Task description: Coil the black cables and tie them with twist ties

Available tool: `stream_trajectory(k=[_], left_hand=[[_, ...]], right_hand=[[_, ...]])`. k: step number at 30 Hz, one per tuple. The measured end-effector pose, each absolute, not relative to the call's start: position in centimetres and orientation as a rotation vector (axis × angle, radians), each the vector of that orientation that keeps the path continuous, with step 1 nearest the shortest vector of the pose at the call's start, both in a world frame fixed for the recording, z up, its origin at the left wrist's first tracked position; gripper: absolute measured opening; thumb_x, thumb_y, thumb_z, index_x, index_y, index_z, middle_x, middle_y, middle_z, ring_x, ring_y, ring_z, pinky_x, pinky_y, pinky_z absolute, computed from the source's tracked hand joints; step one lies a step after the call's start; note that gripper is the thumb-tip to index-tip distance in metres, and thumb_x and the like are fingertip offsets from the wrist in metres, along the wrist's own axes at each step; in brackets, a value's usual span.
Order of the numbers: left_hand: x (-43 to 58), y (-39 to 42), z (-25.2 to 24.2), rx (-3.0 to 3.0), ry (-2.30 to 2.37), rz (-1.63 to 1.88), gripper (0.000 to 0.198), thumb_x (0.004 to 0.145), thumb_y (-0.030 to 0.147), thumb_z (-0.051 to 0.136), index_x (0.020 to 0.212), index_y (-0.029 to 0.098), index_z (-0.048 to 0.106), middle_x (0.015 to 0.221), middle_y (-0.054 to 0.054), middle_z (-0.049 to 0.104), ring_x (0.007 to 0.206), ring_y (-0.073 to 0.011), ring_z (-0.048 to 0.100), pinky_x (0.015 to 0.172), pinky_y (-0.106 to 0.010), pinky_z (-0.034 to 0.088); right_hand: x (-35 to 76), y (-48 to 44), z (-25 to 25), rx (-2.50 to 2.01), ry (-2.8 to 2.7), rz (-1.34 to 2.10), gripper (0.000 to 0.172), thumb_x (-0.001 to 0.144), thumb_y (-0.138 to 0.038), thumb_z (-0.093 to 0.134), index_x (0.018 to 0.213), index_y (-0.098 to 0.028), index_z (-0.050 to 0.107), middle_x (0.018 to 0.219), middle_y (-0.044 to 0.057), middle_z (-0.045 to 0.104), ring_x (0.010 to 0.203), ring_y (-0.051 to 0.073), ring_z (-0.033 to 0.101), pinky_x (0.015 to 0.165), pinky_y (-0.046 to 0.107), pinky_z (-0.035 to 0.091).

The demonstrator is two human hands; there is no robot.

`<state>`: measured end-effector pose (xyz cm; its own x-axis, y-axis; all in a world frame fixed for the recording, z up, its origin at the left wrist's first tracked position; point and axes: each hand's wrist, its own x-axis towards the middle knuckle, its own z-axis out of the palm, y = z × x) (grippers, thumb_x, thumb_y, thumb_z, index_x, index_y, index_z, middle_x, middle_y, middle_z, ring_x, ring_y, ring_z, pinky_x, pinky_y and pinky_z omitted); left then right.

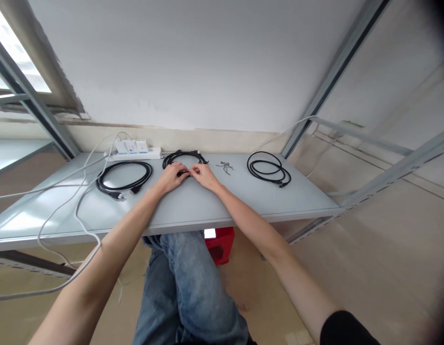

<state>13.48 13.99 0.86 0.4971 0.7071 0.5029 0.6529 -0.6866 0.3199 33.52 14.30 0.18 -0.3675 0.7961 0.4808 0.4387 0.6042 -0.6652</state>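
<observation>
A coiled black cable (182,153) lies at the back middle of the grey shelf. My left hand (173,176) is closed on the near side of this coil, fingers curled. My right hand (204,176) pinches at the same spot, its fingertips meeting the left ones. Whatever small piece may be between the fingertips is too small to make out. To the right of my right hand sits a loose bunch of short black ties (225,166).
Another coiled black cable (124,176) with plug ends lies left, beside a white power strip (135,154) with adapters. A third black cable (268,167) is looped at right. White cords (78,206) hang over the shelf's left front edge. Below stands a red stool (223,244).
</observation>
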Motion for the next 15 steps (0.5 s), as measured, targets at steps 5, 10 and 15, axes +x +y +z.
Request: stream_trajectory(k=[5,10,15], left_hand=[[13.5,14.2,0.7,2.588,1.209,0.979,0.030,0.097,0.043,0.055,0.094,0.020,0.073,0.093,-0.009,0.072,0.093,-0.0254,0.064,0.088,-0.039,0.050],[13.4,14.3,0.7,2.584,1.192,0.951,0.030,0.097,0.041,0.053,0.097,0.020,0.074,0.098,-0.009,0.075,0.096,-0.0259,0.064,0.092,-0.040,0.049],[13.3,14.4,0.7,2.558,1.188,0.991,0.033,0.097,0.046,0.055,0.096,0.019,0.074,0.095,-0.009,0.074,0.093,-0.0251,0.063,0.088,-0.038,0.049]], right_hand=[[33.4,14.0,0.5,-0.953,-2.020,0.526,0.023,0.100,-0.032,0.056,0.084,-0.019,0.065,0.072,0.000,0.065,0.067,0.014,0.055,0.067,0.025,0.040],[33.7,13.2,1.1,-0.938,-2.126,0.449,0.013,0.098,-0.028,0.061,0.090,-0.020,0.065,0.069,-0.003,0.059,0.065,0.014,0.052,0.065,0.025,0.035],[33.9,13.4,1.2,-0.938,-2.163,0.385,0.022,0.101,-0.032,0.056,0.086,-0.020,0.067,0.070,-0.002,0.058,0.068,0.015,0.050,0.068,0.026,0.034]])
